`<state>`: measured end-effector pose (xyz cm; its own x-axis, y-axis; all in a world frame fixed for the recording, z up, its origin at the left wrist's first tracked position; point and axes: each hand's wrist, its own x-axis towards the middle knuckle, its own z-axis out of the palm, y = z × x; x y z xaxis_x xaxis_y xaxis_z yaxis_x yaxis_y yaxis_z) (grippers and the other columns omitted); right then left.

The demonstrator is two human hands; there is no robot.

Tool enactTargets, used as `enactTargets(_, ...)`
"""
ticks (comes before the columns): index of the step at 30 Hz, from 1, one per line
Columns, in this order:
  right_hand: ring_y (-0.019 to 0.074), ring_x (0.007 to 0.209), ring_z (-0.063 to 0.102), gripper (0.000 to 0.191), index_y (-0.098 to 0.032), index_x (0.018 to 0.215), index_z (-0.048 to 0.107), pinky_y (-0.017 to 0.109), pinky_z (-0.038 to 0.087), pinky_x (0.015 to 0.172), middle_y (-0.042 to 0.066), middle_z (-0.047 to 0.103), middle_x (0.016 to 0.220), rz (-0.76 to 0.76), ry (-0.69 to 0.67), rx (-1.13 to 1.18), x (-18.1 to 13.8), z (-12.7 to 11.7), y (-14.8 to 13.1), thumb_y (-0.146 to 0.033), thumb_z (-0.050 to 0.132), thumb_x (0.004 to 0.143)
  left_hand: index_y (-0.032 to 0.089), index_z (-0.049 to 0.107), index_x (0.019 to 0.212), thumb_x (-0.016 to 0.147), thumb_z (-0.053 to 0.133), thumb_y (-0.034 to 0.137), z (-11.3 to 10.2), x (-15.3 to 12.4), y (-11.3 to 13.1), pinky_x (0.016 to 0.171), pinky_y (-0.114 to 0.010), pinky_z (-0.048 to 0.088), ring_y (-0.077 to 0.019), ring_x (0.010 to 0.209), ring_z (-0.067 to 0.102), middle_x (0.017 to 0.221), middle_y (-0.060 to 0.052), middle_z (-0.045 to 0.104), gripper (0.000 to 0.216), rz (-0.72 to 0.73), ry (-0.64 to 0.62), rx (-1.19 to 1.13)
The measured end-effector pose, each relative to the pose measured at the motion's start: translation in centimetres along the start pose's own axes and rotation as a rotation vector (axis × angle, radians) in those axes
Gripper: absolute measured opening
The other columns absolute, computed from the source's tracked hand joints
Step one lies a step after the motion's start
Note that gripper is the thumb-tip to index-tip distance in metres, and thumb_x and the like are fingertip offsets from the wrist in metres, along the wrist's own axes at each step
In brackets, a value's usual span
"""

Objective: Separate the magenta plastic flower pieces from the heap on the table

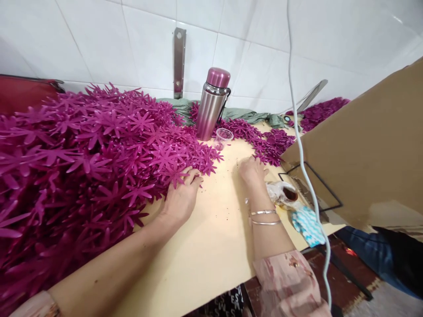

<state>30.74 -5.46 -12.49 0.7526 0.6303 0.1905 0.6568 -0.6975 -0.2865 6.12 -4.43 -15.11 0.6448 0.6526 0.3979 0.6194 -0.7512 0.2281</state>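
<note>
Magenta blossoms [109,132]: flat, many-rayed star shapes with slim, round-tipped petals and a faint sheen, banked in a tall overlapping heap along the left of the bench [205,251].
Lower heap [269,145]: pieces of the same colour toward the back right, reaching to the cardboard [363,145].
Left hand [183,193]: at the tall heap's right fringe, touching blossoms, fingers bent; whether the grip is clamped on a piece cannot be told.
Right hand [253,171]: back uppermost, just beside the lower heap, fingers curled; the state of this grip cannot be told either. Two silvery bangles [266,223] circle the wrist.
Open strip: pale, smooth surface between the hands, dotted with dark specks.
Boundaries: front edge slanting up to the right; glossy white tiles [148,31] behind; broad brown cardboard at right, with a pale cord [309,180] hanging before it.
Back row: brushed-metal flask [209,105] with purple cap, upright; clear plastic cup [224,137] just beside it; rumpled green cloth [246,115] behind.
Near right: crumpled fabric [308,225] with blue-and-white zigzags.
</note>
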Motion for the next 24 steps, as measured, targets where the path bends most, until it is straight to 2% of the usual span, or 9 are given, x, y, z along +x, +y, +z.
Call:
enactTargets(4, 0.0439, 0.128, 0.049, 0.038, -0.006, 0.124, 0.065, 0.068, 0.029, 0.107, 0.030, 0.063, 0.127, -0.090, -0.028, -0.045, -1.3, -1.0, -1.3, -0.019, 0.044, 0.095, 0.020, 0.068, 0.119, 0.101, 0.049, 0.026, -0.9, 0.2, 0.5, 0.116, -0.052, 0.043, -0.0302, 0.138, 0.050, 0.141, -0.011, 0.061, 0.027, -0.058, 0.044, -0.001)
enactTargets(6, 0.0429, 0.125, 0.051, 0.033, -0.012, 0.118, 0.069, 0.064, 0.034, 0.104, 0.026, 0.067, 0.120, -0.161, -0.064, -0.039, -2.0, -1.6, -1.9, -0.025, 0.051, 0.093, 0.018, 0.068, 0.120, 0.101, 0.051, 0.034, -1.5, 0.1, 0.9, 0.115, -0.052, 0.045, -0.0318, 0.139, 0.049, 0.144, -0.013, 0.059, 0.030, -0.034, 0.058, -0.020)
enactTargets(8, 0.0413, 0.121, 0.053, 0.035, -0.017, 0.119, 0.069, 0.058, 0.041, 0.098, 0.022, 0.068, 0.118, -0.205, -0.094, -0.020, -2.4, -2.1, -2.0, -0.034, 0.061, 0.090, 0.017, 0.069, 0.120, 0.102, 0.051, 0.037, -1.9, -0.1, 1.3, 0.117, -0.053, 0.043, -0.0317, 0.140, 0.049, 0.142, -0.014, 0.061, 0.032, 0.049, 0.086, -0.052)
enactTargets(11, 0.0373, 0.118, 0.055, 0.046, -0.018, 0.123, 0.067, 0.049, 0.045, 0.095, 0.020, 0.065, 0.120, -0.257, -0.133, 0.010, -2.1, -2.5, -1.0, -0.045, 0.067, 0.086, 0.015, 0.069, 0.121, 0.104, 0.046, 0.034, -1.8, -0.6, 2.2, 0.124, -0.056, 0.032, -0.0299, 0.138, 0.053, 0.134, -0.014, 0.066, 0.035, 0.264, 0.094, -0.097)
enactTargets(14, 0.0304, 0.107, 0.061, 0.042, -0.018, 0.114, 0.071, 0.041, 0.047, 0.093, 0.015, 0.068, 0.106, -0.352, -0.239, 0.046, -1.2, -2.5, 0.4, -0.047, 0.072, 0.083, 0.012, 0.066, 0.126, 0.104, 0.046, 0.037, -1.2, -1.3, 2.9, 0.126, -0.048, 0.030, -0.0272, 0.134, 0.057, 0.137, -0.015, 0.066, 0.038, 0.507, -0.054, -0.142)
enactTargets(16, 0.0254, 0.100, 0.064, 0.038, -0.018, 0.110, 0.073, 0.035, 0.048, 0.091, 0.010, 0.069, 0.100, -0.404, -0.289, 0.070, -0.9, -2.3, 0.8, -0.041, 0.077, 0.079, 0.012, 0.059, 0.135, 0.101, 0.052, 0.046, -0.8, -1.6, 3.1, 0.124, -0.043, 0.034, -0.0280, 0.139, 0.053, 0.147, -0.015, 0.059, 0.049, 0.561, -0.176, -0.203)
enactTargets(19, 0.0211, 0.090, 0.066, 0.036, -0.018, 0.109, 0.072, 0.031, 0.049, 0.085, 0.008, 0.069, 0.095, -0.442, -0.302, 0.096, -1.0, -1.8, 0.6, -0.033, 0.078, 0.077, 0.013, 0.048, 0.147, 0.099, 0.051, 0.055, -0.5, -1.5, 2.7, 0.125, -0.046, 0.032, -0.0307, 0.148, 0.042, 0.155, -0.017, 0.051, 0.064, 0.458, -0.248, -0.287)
enactTargets(22, 0.0202, 0.083, 0.066, 0.032, -0.020, 0.102, 0.071, 0.031, 0.050, 0.080, 0.005, 0.066, 0.087, -0.497, -0.323, 0.129, -1.3, -1.1, 0.2, -0.035, 0.078, 0.075, 0.015, 0.047, 0.147, 0.101, 0.047, 0.053, -0.6, -0.7, 1.8, 0.123, -0.051, 0.034, -0.0318, 0.150, 0.040, 0.158, -0.018, 0.046, 0.060, 0.217, -0.241, -0.367)
enactTargets(24, 0.0221, 0.084, 0.066, 0.030, -0.022, 0.095, 0.072, 0.033, 0.052, 0.080, 0.004, 0.064, 0.085, -0.543, -0.326, 0.172, -1.1, -0.6, 0.5, -0.038, 0.080, 0.071, 0.016, 0.049, 0.146, 0.101, 0.049, 0.048, -0.7, -0.2, 1.2, 0.122, -0.049, 0.037, -0.0298, 0.147, 0.044, 0.157, -0.017, 0.047, 0.054, 0.077, -0.198, -0.491)
